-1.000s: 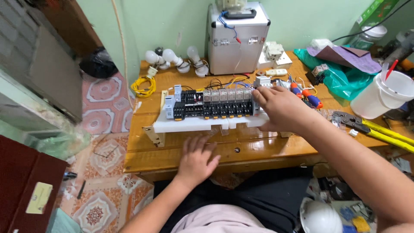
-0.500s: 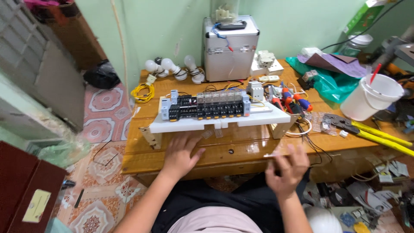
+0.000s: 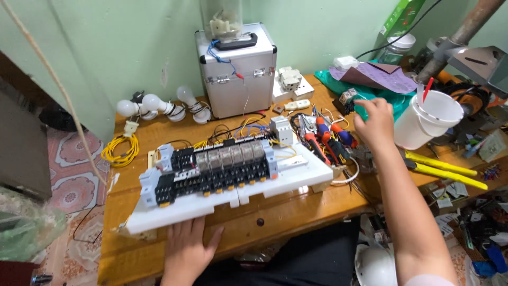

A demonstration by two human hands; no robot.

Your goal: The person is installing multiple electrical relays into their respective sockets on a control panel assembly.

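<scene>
Resting flat & open, left hand by white board; right hand empty, fingers spread over screwdrivers.

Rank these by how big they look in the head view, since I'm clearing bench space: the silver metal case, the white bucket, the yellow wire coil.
1. silver metal case
2. white bucket
3. yellow wire coil

The case stands farthest back yet looks largest, so its rank is safe.

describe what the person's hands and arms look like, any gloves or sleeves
Both are bare: no gloves, rings or watch show. The left hand is seen only to the wrist. The right hand leads into a long bare forearm, with a pale pink sleeve edge near the frame's bottom.
</scene>
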